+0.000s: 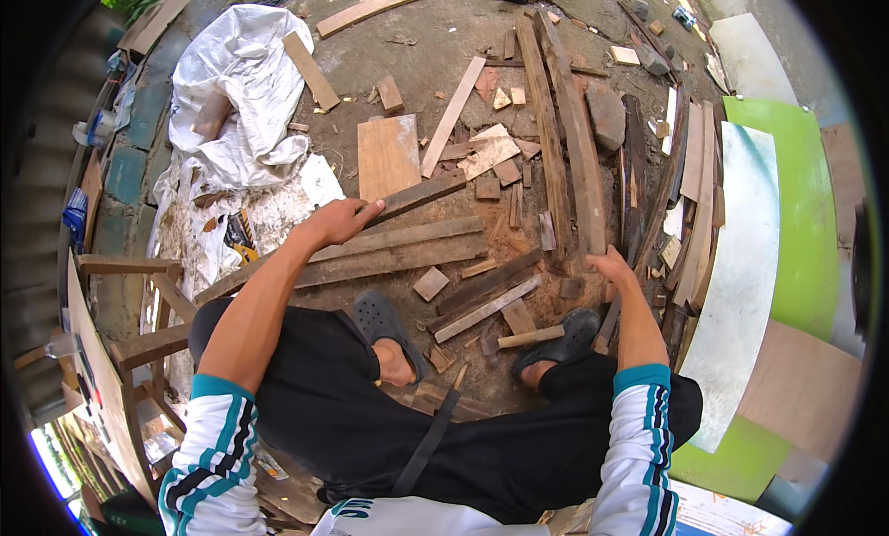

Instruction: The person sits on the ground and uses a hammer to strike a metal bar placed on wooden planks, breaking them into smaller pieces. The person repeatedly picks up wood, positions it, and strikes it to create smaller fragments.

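My left hand (341, 223) is closed on a dark, narrow wooden plank (421, 193), its thumb along the upper side. The plank lies slanted above two broader weathered boards (398, 251) in front of my left knee. Over on the right, my right hand (610, 266) grips the near end of a long wooden beam (576, 138), which stretches away from me. Its fingers are partly hidden around the wood. Just left of that beam, and roughly alongside it, lies a second long beam (542, 119).
Wood offcuts (488, 189) litter the ground between my sandalled feet and beyond. A square board (388, 156) and a white sack (236, 82) lie at the far left. To the right are stacked strips (694, 203), a white sheet (741, 258) and a green panel (796, 212). A wooden frame (148, 346) stands at left.
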Demonstrator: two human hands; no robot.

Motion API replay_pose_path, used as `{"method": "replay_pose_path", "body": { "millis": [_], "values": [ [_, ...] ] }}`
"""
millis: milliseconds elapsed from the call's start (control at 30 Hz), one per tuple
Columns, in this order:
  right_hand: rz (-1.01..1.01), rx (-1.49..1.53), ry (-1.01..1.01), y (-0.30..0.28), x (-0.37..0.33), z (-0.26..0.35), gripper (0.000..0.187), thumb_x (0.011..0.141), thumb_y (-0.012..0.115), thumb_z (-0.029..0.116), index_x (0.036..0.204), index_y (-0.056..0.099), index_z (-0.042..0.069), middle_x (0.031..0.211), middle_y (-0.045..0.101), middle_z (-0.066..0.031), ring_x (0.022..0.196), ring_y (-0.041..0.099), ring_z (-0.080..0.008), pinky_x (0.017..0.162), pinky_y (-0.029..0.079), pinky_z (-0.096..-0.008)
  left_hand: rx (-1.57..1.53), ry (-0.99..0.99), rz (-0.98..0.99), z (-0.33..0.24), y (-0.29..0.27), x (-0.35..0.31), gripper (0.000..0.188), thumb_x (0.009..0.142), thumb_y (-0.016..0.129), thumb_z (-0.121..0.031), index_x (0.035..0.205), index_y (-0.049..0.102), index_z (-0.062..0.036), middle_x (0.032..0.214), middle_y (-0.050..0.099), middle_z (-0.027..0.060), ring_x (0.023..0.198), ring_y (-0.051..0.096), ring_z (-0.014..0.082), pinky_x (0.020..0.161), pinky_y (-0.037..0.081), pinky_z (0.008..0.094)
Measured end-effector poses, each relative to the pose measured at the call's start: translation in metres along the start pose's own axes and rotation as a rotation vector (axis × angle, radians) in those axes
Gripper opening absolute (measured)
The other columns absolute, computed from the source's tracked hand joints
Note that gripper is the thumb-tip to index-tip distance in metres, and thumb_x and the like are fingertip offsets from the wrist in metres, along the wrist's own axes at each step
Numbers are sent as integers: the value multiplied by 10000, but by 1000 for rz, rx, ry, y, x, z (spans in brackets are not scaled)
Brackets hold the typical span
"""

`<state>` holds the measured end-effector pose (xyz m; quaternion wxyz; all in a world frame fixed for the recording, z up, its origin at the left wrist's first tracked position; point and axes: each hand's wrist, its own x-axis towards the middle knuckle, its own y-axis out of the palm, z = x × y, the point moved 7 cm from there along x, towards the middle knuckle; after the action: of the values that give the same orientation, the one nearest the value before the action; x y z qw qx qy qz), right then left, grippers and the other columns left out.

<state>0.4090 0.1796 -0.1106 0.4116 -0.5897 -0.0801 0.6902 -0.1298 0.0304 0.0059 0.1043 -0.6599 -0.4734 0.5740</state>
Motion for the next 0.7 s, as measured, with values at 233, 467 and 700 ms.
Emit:
{"method": "replay_pose_path", "body": {
  "millis": [233, 467, 700],
  "values": [
    [274, 872, 31, -2, -33, 28, 670, 845, 733, 338, 1355, 478, -14, 1204, 610, -198, 1062, 634, -349, 893, 539, -469, -25, 28, -67, 6, -1, -13, 855, 974, 274, -709, 1222, 655, 15, 1135, 670, 276, 1090, 623, 433, 967, 472, 466],
    [13, 791, -209, -26, -61, 70, 637, 829, 755, 306, 1305, 547, -61, 1241, 617, -204, 1144, 591, -331, 987, 440, -492, -51, 99, -166, 2, -21, -28, 834, 983, 290, -686, 1136, 678, 37, 1060, 672, 299, 1047, 631, 441, 936, 475, 476],
    [-114, 826, -349, 54, -163, 106, 498, 840, 737, 195, 1219, 587, -91, 1082, 689, -203, 977, 677, -295, 872, 524, -401, -121, 54, -358, 11, -63, -40, 786, 998, 317, -645, 1049, 697, 41, 943, 672, 316, 968, 638, 464, 886, 482, 485]
  ]
}}
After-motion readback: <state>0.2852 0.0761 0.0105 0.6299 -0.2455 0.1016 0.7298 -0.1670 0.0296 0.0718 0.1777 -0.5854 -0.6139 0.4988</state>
